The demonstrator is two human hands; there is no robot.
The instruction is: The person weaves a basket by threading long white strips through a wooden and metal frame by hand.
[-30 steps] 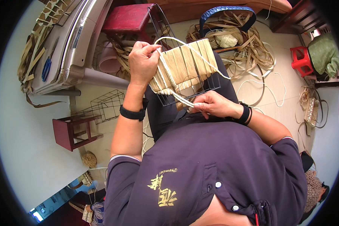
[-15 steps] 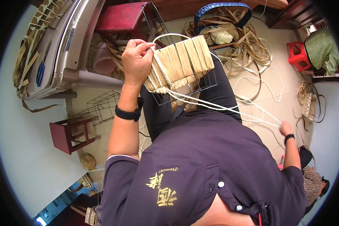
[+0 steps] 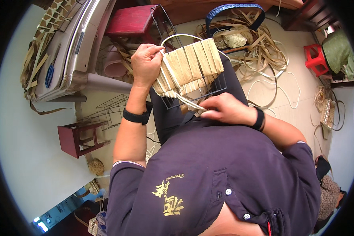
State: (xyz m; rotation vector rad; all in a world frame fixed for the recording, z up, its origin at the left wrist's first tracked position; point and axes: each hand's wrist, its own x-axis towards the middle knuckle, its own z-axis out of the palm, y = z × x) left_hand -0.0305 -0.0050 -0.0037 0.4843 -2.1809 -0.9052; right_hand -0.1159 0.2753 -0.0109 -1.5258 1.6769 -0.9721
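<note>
A half-woven basket [image 3: 194, 61] rests on my lap: flat straw-coloured strips cover part of a black wire frame [image 3: 177, 103]. My left hand [image 3: 146, 65] is closed at the basket's upper left corner, pinching a white cord [image 3: 170, 70] that runs along the edge. Close to the frame's lower edge, my right hand [image 3: 230, 110] is closed round white cords [image 3: 188, 102] that come out of the basket's lower left corner. Its fingertips are partly hidden.
Loose strips [image 3: 263, 51] and a ball of cream cord [image 3: 235, 39] lie beyond my knees beside a blue-wrapped handle [image 3: 234, 7]. Red stools [image 3: 131, 21] and a grey table [image 3: 72, 74] stand around. A person [image 3: 330, 196] sits behind at right.
My right hand has come in from far right, where it held the cords stretched out, to beside the basket. My left hand keeps its pinch. The view has shifted slightly.
</note>
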